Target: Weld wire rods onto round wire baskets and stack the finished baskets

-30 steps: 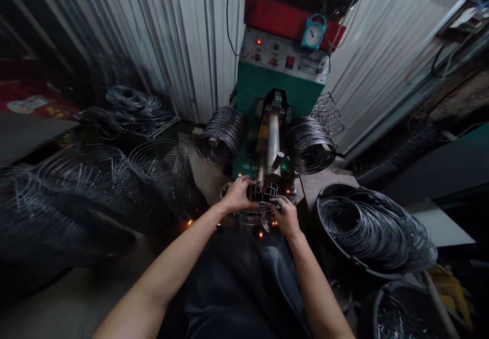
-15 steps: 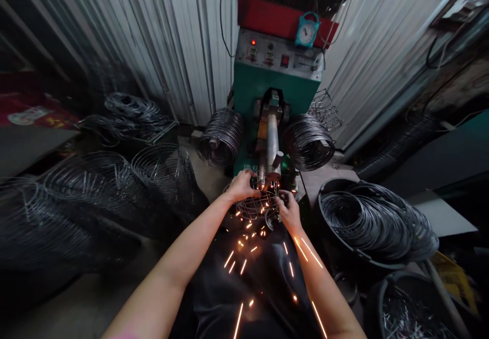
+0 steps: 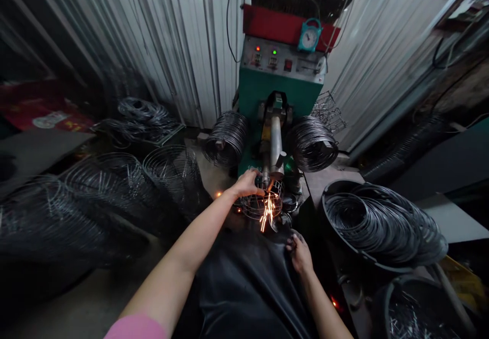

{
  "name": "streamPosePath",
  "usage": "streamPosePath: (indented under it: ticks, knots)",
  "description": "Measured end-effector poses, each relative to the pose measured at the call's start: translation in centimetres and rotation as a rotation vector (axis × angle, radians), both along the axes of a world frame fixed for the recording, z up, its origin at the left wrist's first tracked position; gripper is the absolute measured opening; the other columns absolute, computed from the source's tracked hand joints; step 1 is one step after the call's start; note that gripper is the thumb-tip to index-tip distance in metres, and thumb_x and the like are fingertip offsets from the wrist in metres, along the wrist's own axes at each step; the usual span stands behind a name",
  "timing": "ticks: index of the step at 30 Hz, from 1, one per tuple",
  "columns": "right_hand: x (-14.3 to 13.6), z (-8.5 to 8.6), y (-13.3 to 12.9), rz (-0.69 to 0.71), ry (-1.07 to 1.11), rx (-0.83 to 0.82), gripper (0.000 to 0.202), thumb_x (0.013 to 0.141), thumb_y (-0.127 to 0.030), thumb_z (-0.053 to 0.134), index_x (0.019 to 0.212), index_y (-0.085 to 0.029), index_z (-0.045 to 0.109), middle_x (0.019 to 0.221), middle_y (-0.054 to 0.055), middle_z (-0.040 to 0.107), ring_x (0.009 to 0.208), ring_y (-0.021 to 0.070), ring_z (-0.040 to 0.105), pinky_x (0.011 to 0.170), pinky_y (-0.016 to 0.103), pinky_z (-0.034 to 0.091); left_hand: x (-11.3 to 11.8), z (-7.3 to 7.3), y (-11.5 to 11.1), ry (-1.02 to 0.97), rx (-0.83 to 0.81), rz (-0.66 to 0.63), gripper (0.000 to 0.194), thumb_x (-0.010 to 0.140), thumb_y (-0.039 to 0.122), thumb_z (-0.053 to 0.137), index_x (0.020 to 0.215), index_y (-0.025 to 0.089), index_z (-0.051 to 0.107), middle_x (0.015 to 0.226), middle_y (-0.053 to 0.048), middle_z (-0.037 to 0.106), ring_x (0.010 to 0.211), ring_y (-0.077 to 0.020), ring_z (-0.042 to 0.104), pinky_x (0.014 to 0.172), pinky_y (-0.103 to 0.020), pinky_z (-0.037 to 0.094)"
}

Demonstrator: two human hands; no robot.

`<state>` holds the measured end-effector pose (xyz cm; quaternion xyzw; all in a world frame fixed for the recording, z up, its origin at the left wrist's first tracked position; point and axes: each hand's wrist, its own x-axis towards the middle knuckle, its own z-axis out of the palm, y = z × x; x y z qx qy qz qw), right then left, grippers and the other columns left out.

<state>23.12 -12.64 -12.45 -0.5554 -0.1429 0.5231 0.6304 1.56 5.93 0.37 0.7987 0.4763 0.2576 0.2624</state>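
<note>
A round wire basket (image 3: pixel 254 207) sits under the electrode arm (image 3: pixel 275 143) of a green machine (image 3: pixel 252 87). Bright sparks spray down from the contact point. My left hand (image 3: pixel 249 184) grips the basket's upper left rim, thumb and fingers around the wire. Lower and to the right, my right hand (image 3: pixel 300 252) is off the basket, near the dark apron (image 3: pixel 244 283); its fingers are curled, and whether they hold anything is too small to tell. A red and a green light glow on the control panel (image 3: pixel 282 61).
Wire ring coils (image 3: pixel 226 138) hang on both sides of the machine. Stacked wire baskets (image 3: pixel 173 181) stand at left. At right are a tub of wire rings (image 3: pixel 362 219) and a bucket of metal pieces (image 3: pixel 414 313). A blue clock (image 3: pixel 309 36) hangs above.
My right hand has let go of the basket and moved down toward the apron. My left hand remains on the basket. The green panel light has come on, and the sparks are now a narrower spray.
</note>
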Motion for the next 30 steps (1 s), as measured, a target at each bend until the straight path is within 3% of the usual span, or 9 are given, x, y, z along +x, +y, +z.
streamPosePath:
  ticks: [3,7,10,12,15,18,24,30]
  knots:
    - [0.6,0.8,-0.2,-0.012,0.256,-0.064,0.021,0.058,-0.015,0.074,0.075,-0.016,0.062,0.056,-0.005,0.052,0.046,0.0068,0.05,0.033,0.012,0.036,0.0,0.3,0.3,0.021,-0.013,-0.029,0.063,0.05,0.032,0.08,0.107,0.018,0.055,0.116,-0.008,0.053,0.111,-0.0282,0.051,0.096,-0.039,0.042]
    - [1.5,1.4,-0.8,-0.016,0.43,-0.108,0.016,0.063,-0.007,0.073,0.07,-0.015,0.06,0.057,-0.003,0.055,0.046,0.0051,0.053,0.04,0.012,0.045,-1.3,-0.1,0.1,-0.049,-0.026,-0.089,0.077,0.047,0.04,0.082,0.115,0.019,0.054,0.129,-0.012,0.047,0.123,-0.0312,0.042,0.105,-0.043,0.033]
    - [2.2,1.8,-0.8,-0.002,0.445,-0.092,0.015,0.068,-0.008,0.072,0.072,-0.015,0.06,0.062,-0.002,0.058,0.052,0.0069,0.058,0.048,0.015,0.051,-3.3,-2.1,-0.4,-0.222,-0.139,-0.082,0.105,0.043,0.042,0.084,0.133,0.016,0.036,0.137,-0.016,0.039,0.128,-0.0318,0.036,0.108,-0.046,0.027]
    - [2.6,1.9,-0.7,0.01,0.433,-0.08,0.015,0.068,-0.009,0.072,0.074,-0.016,0.06,0.064,-0.001,0.06,0.054,0.0082,0.06,0.049,0.016,0.052,-4.4,-4.1,-0.9,-0.359,-0.263,-0.021,0.115,0.043,0.036,0.085,0.139,0.016,0.025,0.135,-0.018,0.042,0.126,-0.0311,0.04,0.107,-0.048,0.028]
    - [2.7,2.0,-0.7,0.023,0.435,-0.063,0.016,0.067,-0.009,0.071,0.077,-0.017,0.062,0.065,-0.002,0.06,0.056,0.0084,0.06,0.05,0.017,0.053,-4.8,-6.9,-1.6,-0.576,-0.395,0.043,0.109,0.048,0.031,0.084,0.139,0.018,0.024,0.13,-0.016,0.049,0.121,-0.0292,0.047,0.104,-0.047,0.034]
    - [2.5,2.1,-1.0,0.045,0.431,-0.04,0.022,0.065,-0.009,0.073,0.083,-0.017,0.064,0.067,-0.001,0.061,0.058,0.0079,0.059,0.05,0.015,0.051,-4.3,-8.5,-2.0,-0.74,-0.434,0.062,0.102,0.05,0.029,0.083,0.136,0.019,0.028,0.128,-0.014,0.051,0.117,-0.0279,0.051,0.099,-0.045,0.041]
    - [2.4,2.5,-2.2,0.081,0.339,-0.051,0.019,0.064,-0.011,0.074,0.079,-0.016,0.065,0.065,-0.001,0.058,0.051,0.0081,0.054,0.034,0.013,0.039,-4.3,-8.1,-4.1,-0.802,-0.394,0.095,0.096,0.051,0.033,0.082,0.132,0.015,0.034,0.124,-0.014,0.055,0.114,-0.0281,0.053,0.099,-0.044,0.043]
    - [2.7,3.5,-2.6,0.106,0.353,-0.023,0.023,0.062,-0.007,0.075,0.082,-0.015,0.067,0.065,-0.001,0.059,0.055,0.008,0.057,0.049,0.016,0.051,-5.1,-6.4,-8.9,-0.64,-0.346,0.085,0.102,0.049,0.037,0.083,0.135,0.019,0.032,0.129,-0.014,0.05,0.113,-0.0292,0.054,0.096,-0.045,0.045]
